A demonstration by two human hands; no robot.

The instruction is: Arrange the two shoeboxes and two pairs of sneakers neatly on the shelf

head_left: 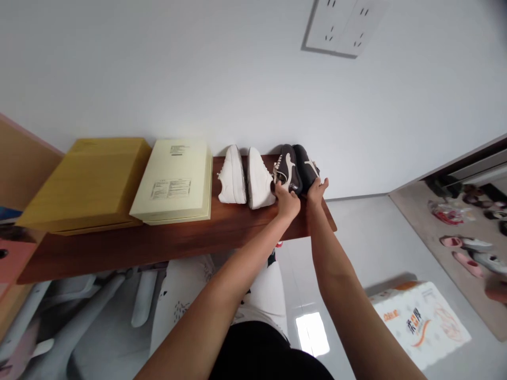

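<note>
A pair of dark sneakers with cream trim stands at the right end of the wooden shelf, side by side with toes to the wall. My left hand (288, 201) is closed on the heel of the left dark sneaker (291, 168). On the right dark sneaker (304, 162), my right hand (317, 191) grips the heel end, its fingers partly hidden. Just left of these is a white sneaker (259, 182), close against the left dark one. Its mate, another white sneaker (233, 178), lies tipped on its side farther left.
A pale yellow box (174, 179) and a larger mustard box (91, 179) sit on the shelf (233, 227) at left. The wall rises behind, with sockets (336, 26). A printed white pack (423, 324) lies on the floor; several shoes rest on a mat (425, 221) at far right.
</note>
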